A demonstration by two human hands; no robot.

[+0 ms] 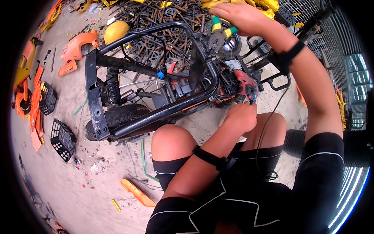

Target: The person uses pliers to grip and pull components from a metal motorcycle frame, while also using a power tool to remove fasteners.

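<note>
Before my knees stands a stripped vehicle frame of black tubing with a wheel and a coil shock absorber. My left hand is closed at the frame's near right part, its fingertips beside small blue and dark parts; what they pinch is hidden. Just beyond them lies a red and black power tool, apparently resting on the frame. Farther up, my right hand holds pliers with green and yellow handles. Their handles are spread and the jaws point down toward the frame.
A heap of rusty metal parts lies behind the frame, with a yellow rounded shell at its edge. Black crates and orange panels are on the left. An orange strip lies on the floor. A thin black cable hangs near my right knee.
</note>
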